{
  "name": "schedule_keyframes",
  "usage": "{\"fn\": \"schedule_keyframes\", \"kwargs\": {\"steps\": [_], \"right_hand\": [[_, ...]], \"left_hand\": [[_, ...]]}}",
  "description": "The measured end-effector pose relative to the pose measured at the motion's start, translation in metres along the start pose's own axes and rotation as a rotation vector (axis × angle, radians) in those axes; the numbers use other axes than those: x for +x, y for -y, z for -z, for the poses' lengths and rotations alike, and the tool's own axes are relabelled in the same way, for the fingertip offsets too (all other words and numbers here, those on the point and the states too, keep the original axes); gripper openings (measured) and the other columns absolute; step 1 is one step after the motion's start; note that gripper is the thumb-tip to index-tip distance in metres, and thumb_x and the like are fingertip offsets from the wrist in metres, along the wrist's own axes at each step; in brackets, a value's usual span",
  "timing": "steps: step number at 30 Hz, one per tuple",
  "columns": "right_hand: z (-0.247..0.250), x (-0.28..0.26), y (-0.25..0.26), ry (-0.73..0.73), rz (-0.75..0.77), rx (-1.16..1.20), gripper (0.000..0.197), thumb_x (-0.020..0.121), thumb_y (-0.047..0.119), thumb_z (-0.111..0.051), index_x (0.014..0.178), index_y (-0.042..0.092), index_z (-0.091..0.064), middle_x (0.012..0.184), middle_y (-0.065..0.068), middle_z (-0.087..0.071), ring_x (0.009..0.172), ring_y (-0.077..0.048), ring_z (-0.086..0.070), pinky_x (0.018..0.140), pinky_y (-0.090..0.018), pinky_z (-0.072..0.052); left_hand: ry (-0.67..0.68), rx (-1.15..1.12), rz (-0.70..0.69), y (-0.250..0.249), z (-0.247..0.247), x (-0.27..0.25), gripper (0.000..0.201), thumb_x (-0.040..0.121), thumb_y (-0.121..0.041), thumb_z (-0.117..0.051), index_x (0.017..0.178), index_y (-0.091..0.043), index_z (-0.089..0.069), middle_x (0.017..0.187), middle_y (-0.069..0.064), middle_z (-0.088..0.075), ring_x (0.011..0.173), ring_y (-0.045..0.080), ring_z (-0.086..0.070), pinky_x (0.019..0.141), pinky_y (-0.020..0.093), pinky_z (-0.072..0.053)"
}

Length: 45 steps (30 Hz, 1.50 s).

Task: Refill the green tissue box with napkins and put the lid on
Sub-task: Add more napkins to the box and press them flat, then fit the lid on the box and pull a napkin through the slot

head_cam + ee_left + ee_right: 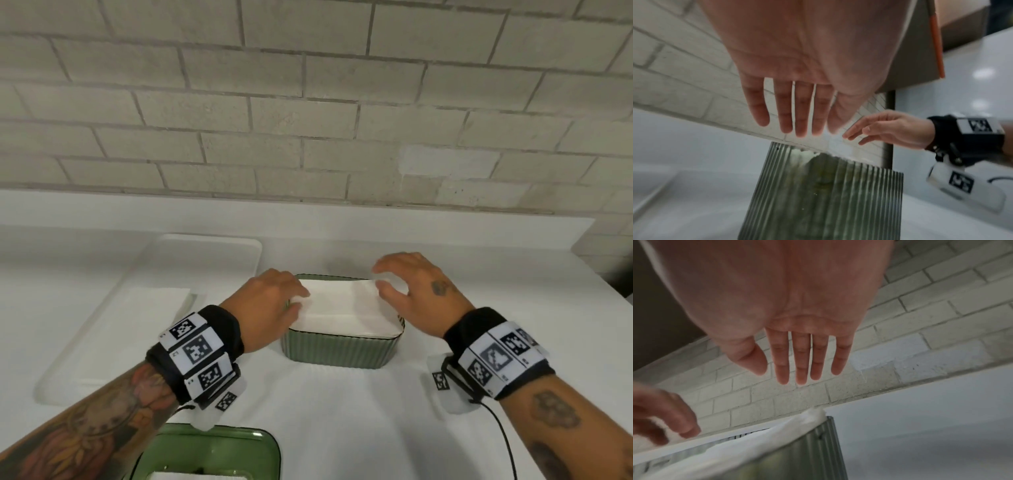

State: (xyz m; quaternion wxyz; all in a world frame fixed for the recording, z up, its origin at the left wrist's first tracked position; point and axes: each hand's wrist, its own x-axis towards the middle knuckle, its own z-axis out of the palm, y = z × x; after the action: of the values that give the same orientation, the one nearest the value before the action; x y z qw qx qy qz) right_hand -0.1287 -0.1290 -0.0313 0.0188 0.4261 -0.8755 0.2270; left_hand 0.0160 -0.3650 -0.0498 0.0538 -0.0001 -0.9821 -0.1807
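The green ribbed tissue box (339, 349) stands mid-counter, its lid off, filled to the rim with a stack of white napkins (346, 308). My left hand (298, 299) lies over the stack's left edge with straight fingers (801, 113); whether they touch the paper is unclear. My right hand (383, 279) hovers over the far right corner, fingers (801, 356) loosely spread and holding nothing. The right wrist view shows the napkins (756, 443) bulging above the box wall (818, 451). The green lid (212, 448) lies flat at the near edge, under my left forearm.
A white tray (171, 246) sits to the left of the box with more white napkins (150, 301) on it. A brick wall (308, 102) backs the white counter (342, 411). A cable (503, 435) trails from my right wrist band.
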Motion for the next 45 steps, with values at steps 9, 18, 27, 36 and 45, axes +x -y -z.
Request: {"fn": "schedule_keyframes", "kwargs": {"steps": [9,18,27,36,45], "right_hand": [[-0.024,0.006,-0.006,0.197,-0.060,-0.330,0.056,0.086,0.044,-0.019,0.107,0.028,-0.068,0.122,0.014,-0.063,0.129,-0.014,-0.043,0.109,-0.039,-0.022],[-0.023,0.006,-0.013,0.247,-0.151,-0.021,0.029,0.100,0.031,-0.044,0.116,0.023,-0.067,0.142,0.006,-0.046,0.130,-0.015,-0.044,0.110,-0.033,-0.028],[-0.016,0.004,-0.004,0.342,-0.099,-0.031,0.037,0.081,0.058,-0.052,0.109,0.036,-0.064,0.123,0.013,-0.058,0.124,-0.007,-0.042,0.109,-0.039,-0.036],[-0.044,-0.040,0.104,0.244,0.216,0.207,0.022,0.086,0.039,-0.064,0.102,0.026,-0.070,0.099,0.014,-0.067,0.092,-0.005,-0.060,0.086,-0.029,-0.050],[-0.110,-0.086,0.167,0.833,0.297,-0.089,0.115,0.052,0.086,-0.060,0.146,0.038,-0.016,0.144,0.015,-0.032,0.132,-0.011,-0.031,0.107,-0.040,-0.034]], "left_hand": [[0.105,0.110,0.036,-0.012,-0.006,-0.014,0.041,0.093,-0.043,-0.057,0.126,-0.020,-0.062,0.135,-0.006,-0.056,0.126,0.011,-0.046,0.104,0.026,-0.036],[0.108,0.131,0.027,-0.010,-0.005,-0.012,0.042,0.093,-0.043,-0.056,0.128,-0.021,-0.060,0.138,-0.006,-0.053,0.125,0.012,-0.047,0.104,0.027,-0.036],[0.172,0.021,0.012,-0.005,-0.004,-0.009,0.030,0.091,-0.031,-0.063,0.120,-0.022,-0.067,0.129,-0.004,-0.063,0.117,0.015,-0.057,0.103,0.033,-0.043],[0.097,-0.104,0.191,0.019,0.016,-0.093,0.034,0.090,-0.038,-0.064,0.122,-0.028,-0.064,0.126,-0.007,-0.062,0.114,0.011,-0.055,0.102,0.029,-0.041],[0.433,-0.076,0.351,0.022,-0.019,-0.217,0.083,0.063,-0.063,-0.076,0.135,-0.038,-0.046,0.138,-0.016,-0.044,0.126,0.007,-0.042,0.104,0.028,-0.040]]}}
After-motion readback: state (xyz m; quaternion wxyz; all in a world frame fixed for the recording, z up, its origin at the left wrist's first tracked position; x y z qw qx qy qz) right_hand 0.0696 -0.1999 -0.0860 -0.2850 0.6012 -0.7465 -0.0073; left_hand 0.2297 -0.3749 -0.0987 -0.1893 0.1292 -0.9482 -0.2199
